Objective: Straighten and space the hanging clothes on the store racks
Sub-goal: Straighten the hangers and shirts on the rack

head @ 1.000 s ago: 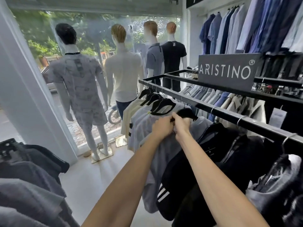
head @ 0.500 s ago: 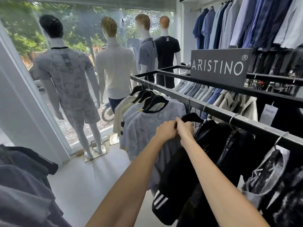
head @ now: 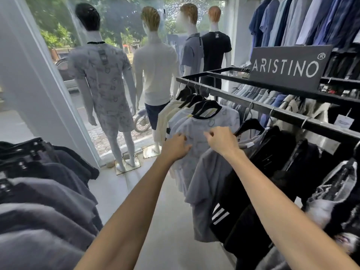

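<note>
A black rack rail (head: pixel 288 115) runs from the middle to the right edge, with shirts hanging on black hangers. My left hand (head: pixel 176 147) pinches the front of a pale patterned T-shirt (head: pixel 196 131) with a black collar. My right hand (head: pixel 221 140) grips the shoulder of a grey T-shirt (head: pixel 206 191) hanging next to it, just left of its black hanger (head: pixel 250 124). Right of that hang a black garment with white stripes (head: pixel 229 207) and more dark clothes (head: pixel 288 158). Cream and white shirts (head: pixel 167 115) hang at the rail's far end.
Several dressed mannequins (head: pixel 103 78) stand at the shop window ahead. A second rack of dark grey clothes (head: pixel 39 191) fills the lower left. A dark brand sign (head: pixel 288 65) sits on the rack top. Shirts hang along the right wall (head: pixel 303 20). Pale floor (head: pixel 155 221) lies between the racks.
My hands have separated: the left moved off onto the pale patterned shirt, while the right stays at the grey shirt's shoulder. The view has shifted slightly.
</note>
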